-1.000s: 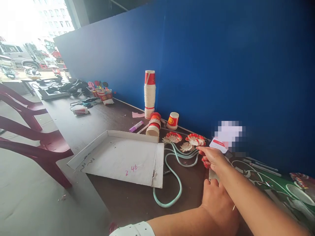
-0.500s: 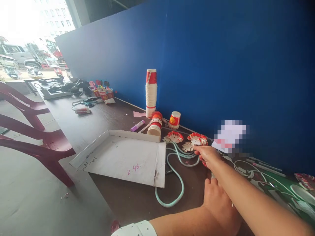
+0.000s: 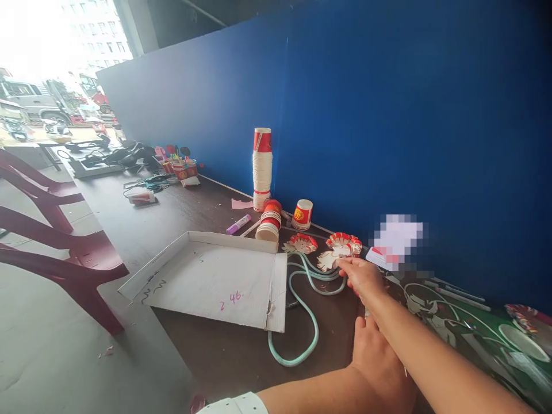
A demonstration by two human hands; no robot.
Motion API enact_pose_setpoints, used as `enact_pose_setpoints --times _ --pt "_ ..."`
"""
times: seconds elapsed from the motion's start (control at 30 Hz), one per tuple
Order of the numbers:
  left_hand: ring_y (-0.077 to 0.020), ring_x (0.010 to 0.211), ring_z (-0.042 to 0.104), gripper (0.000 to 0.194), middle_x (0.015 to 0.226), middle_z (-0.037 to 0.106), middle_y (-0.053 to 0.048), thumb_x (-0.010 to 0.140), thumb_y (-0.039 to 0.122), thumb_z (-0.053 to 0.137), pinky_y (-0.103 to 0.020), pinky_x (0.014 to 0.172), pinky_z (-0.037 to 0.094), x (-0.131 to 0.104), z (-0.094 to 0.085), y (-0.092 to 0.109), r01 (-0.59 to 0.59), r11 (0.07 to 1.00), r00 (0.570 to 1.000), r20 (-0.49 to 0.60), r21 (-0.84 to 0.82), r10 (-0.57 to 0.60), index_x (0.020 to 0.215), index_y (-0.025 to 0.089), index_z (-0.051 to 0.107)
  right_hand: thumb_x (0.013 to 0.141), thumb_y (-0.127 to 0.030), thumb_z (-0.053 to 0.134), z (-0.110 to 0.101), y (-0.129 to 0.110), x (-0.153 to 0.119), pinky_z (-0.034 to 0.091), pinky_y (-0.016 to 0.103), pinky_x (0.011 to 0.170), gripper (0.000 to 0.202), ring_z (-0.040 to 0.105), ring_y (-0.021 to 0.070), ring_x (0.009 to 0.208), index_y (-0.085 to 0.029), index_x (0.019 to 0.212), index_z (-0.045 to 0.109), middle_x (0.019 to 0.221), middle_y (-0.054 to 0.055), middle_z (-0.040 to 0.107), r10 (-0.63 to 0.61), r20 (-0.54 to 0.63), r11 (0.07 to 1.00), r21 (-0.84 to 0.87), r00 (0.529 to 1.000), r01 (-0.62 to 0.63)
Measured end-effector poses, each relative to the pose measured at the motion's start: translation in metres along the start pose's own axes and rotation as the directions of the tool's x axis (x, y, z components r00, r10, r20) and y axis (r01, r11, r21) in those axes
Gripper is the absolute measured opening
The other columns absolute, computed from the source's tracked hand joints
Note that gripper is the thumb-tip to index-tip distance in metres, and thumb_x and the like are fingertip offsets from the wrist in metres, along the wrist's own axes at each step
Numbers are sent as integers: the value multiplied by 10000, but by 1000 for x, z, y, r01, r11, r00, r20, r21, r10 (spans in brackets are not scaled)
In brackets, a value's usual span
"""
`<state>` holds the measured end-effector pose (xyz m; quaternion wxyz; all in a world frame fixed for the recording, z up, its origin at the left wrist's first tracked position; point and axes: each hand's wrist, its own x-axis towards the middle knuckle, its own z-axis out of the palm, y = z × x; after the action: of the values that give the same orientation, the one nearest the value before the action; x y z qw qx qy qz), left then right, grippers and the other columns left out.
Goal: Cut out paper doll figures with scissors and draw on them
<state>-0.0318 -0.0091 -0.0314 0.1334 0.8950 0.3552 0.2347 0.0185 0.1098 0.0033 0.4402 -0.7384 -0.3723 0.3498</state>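
My right hand (image 3: 364,280) reaches out over the table with thumb and fingers pinched on the white, fringed edge of a cut paper cup (image 3: 326,261). A bit of red shows beneath its fingers. Behind that edge lies a red-and-white paper flower (image 3: 345,244), and another paper flower (image 3: 302,242) is just left of it. My left hand (image 3: 374,351) is closed, lower and nearer to me, under my right forearm. What it grips is mostly hidden; a thin pale edge shows above its fingers. Pale green tubing (image 3: 317,328) curls left of both hands.
A shallow white cardboard tray (image 3: 254,316) lies left of the tubing. Behind it are a tall paper cup stack (image 3: 262,172), a tipped stack (image 3: 268,230), an upside-down cup (image 3: 302,214) and a purple glue stick (image 3: 238,225). A blue partition (image 3: 366,115) borders the table.
The view has shifted slightly, so most things sit a little lower and further left. My right hand still pinches the cut cup's edge, and my left hand stays closed beneath it.
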Motion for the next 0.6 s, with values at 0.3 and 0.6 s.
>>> enact_pose_setpoints --times 0.3,0.6 --pt "-338 1223 353 677 1514 282 -159 880 361 365 -494 936 348 2 -10 2 20 1000 999 48 14 -20 1497 148 183 784 -310 691 -5 4 4 317 192 343 185 443 59 378 -128 788 656 604 -9 618 172 34 985 18 984 -173" --pt "-323 1086 425 663 1397 407 -201 849 363 398 -477 894 344 1 -14 1 9 1000 995 97 11 -10 1449 103 288 910 -333 586 -13 -5 11 528 428 839 361 615 221 1015 -161 1226 556 1220 96 588 322 80 938 111 943 -329"
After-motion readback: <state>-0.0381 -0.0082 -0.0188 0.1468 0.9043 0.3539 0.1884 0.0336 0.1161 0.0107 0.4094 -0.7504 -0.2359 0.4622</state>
